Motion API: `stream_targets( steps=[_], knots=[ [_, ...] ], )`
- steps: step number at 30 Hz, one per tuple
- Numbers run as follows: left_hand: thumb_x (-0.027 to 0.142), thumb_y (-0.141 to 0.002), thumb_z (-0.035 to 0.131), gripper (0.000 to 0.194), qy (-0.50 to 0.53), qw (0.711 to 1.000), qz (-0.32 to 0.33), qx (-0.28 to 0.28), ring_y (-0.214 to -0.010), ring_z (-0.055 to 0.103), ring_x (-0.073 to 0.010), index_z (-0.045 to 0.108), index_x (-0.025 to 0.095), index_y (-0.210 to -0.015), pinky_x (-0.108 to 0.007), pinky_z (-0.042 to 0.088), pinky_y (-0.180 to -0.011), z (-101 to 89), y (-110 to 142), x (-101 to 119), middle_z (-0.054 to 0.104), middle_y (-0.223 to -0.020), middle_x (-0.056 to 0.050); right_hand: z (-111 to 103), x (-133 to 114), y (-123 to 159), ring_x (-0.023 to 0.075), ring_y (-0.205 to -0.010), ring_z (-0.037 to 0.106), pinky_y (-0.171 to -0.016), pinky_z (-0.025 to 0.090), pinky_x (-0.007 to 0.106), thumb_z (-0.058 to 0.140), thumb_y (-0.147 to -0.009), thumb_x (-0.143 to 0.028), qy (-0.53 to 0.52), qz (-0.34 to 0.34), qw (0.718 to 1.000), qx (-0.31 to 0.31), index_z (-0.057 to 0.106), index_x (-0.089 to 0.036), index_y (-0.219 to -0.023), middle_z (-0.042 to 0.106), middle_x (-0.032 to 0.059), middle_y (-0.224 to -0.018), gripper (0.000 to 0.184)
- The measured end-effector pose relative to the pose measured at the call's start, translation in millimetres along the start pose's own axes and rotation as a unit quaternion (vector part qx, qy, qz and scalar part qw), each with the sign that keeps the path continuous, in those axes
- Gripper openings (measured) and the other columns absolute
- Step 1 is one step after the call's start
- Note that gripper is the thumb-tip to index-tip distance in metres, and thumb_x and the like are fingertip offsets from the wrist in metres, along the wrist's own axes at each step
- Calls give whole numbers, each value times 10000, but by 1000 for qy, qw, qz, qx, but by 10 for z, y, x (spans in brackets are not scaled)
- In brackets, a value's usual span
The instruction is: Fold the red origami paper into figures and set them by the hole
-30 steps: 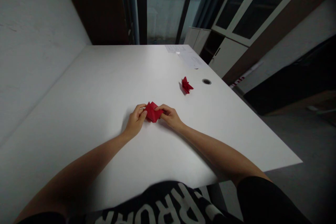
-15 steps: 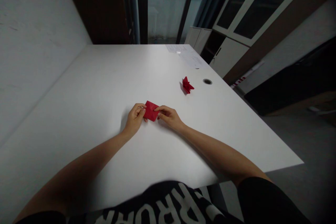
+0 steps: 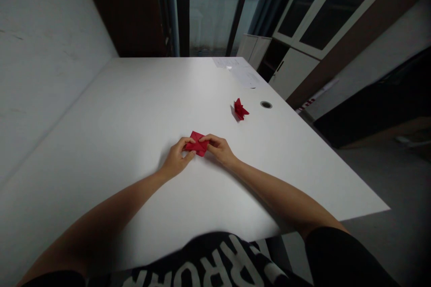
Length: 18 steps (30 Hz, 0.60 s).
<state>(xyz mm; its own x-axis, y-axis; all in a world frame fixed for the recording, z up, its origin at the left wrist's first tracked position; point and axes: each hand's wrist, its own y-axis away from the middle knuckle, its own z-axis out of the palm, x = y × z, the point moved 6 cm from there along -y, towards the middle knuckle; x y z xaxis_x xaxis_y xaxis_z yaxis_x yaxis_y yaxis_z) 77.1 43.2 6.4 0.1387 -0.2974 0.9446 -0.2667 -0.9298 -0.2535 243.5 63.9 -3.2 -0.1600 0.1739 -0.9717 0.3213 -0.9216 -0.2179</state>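
Note:
A small piece of folded red paper (image 3: 199,144) with creases across its face is between my two hands, low over the table. My left hand (image 3: 179,156) grips its left corner, the fingers on top and the thumb at the near edge. On the other side, my right hand (image 3: 220,149) pinches the right edge, fingers over the face and thumb below. Farther off to the right, a pointed red origami piece (image 3: 240,110) stands on the table, touched by neither hand.
The white table (image 3: 134,107) meets a wall (image 3: 43,54) on the left. Near its right edge is a round cable hole (image 3: 266,104). Paper sheets (image 3: 243,76) lie at the far right corner. A white cabinet (image 3: 296,71) stands beyond the right edge.
The folded paper has shifted slightly right. My left hand has moved right and changed its hold, its fingers now over the paper's left corner, where a flap has spread outward.

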Motion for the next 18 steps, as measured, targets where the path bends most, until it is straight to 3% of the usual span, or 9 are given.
stream_targets(
  steps=[4,11,15,18],
  knots=[
    [291,-879,592,120,-51,998,-2,40,-817,575,-142,550,198,-943,-250,464,-755,-61,-10,-22,590,-883,-12,9,-40,8,158,-813,589,-746,486,301,697,-851,-388,23,-9,1000,-8,711,-191,-992,648,59,-947,243],
    [361,-915,564,180,-37,999,-2,35,-754,567,-134,578,182,-917,-232,441,-706,-61,-26,-60,605,-823,-5,-23,-33,15,157,-791,583,-753,471,296,675,-875,-412,44,-16,999,13,687,-174,-881,654,40,-872,239],
    [354,-926,558,212,12,999,-9,41,-780,606,-144,565,196,-1067,-236,453,-719,-48,-20,-62,658,-859,-18,-9,1,24,143,-742,574,-712,465,279,679,-881,-384,32,-11,999,11,674,-163,-870,648,30,-820,221],
    [345,-929,555,361,17,999,-25,29,-749,610,-138,531,201,-1259,-229,454,-705,-29,-15,-58,685,-844,-19,-14,23,25,135,-732,573,-695,463,264,701,-868,-360,20,-17,999,24,661,-171,-935,641,20,-816,205]
  ],
)
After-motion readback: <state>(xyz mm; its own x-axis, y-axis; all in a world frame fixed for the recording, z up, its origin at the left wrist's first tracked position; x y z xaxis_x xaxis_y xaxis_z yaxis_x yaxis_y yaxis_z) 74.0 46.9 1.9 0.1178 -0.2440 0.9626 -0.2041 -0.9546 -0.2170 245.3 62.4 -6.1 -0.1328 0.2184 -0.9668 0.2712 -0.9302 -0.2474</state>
